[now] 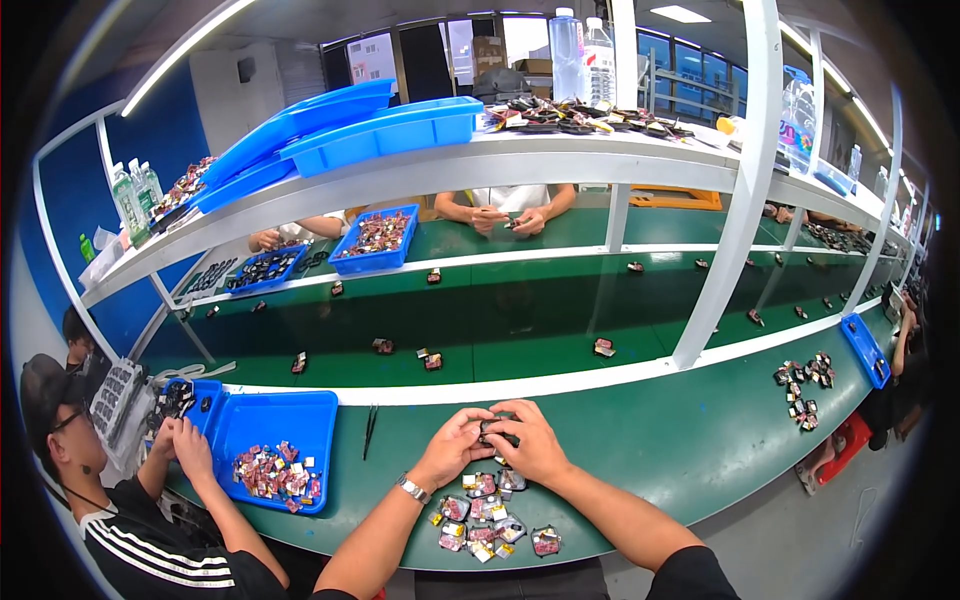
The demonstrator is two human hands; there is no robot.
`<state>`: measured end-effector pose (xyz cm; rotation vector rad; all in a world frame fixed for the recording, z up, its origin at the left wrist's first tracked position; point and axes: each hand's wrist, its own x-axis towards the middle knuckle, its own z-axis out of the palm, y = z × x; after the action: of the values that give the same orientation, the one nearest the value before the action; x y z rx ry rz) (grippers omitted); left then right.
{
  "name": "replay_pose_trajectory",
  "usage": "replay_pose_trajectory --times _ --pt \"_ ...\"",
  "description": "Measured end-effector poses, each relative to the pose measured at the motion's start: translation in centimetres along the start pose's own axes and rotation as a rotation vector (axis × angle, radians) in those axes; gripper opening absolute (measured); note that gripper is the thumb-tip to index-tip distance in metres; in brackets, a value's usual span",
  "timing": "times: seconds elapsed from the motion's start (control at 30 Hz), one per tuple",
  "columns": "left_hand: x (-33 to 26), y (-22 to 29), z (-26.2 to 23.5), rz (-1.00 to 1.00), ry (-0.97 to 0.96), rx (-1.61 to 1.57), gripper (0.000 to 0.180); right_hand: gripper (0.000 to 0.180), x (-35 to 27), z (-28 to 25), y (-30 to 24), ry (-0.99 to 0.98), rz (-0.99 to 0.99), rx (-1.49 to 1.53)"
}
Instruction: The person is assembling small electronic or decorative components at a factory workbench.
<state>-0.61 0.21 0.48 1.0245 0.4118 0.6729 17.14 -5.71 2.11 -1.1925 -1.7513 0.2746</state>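
A small black plastic housing [499,432], partly covered by my fingers, is held between both hands over the green bench. My left hand [450,448], with a watch on its wrist, grips it from the left, fingers bent. Curled over its top and right side are the fingers of my right hand [530,441]. What lies inside the housing is hidden. Just below my hands lies a cluster of small electronic units [488,508] with red boards, yellow tape and silvery parts in dark casings. Black tweezers [370,432] rest left of my left hand.
A blue tray [328,420] with small red boards stands left, beside a seated co-worker [150,510]. A white rail [420,393] and upright post [735,200] border the bench's far side. Beyond, units sit spaced along a green belt [520,345]. More units [803,390] lie right.
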Motion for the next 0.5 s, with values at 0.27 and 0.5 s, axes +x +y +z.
replay_pose_trajectory --times 0.27,0.5 --pt "0.0 -0.2 0.0 0.037 0.006 0.007 0.024 0.018 -0.6 1.0 0.4 0.022 0.126 0.076" --pt "0.2 -0.4 -0.2 0.112 -0.004 -0.055 0.027 0.018 0.2 1.2 0.3 0.057 0.076 0.099"
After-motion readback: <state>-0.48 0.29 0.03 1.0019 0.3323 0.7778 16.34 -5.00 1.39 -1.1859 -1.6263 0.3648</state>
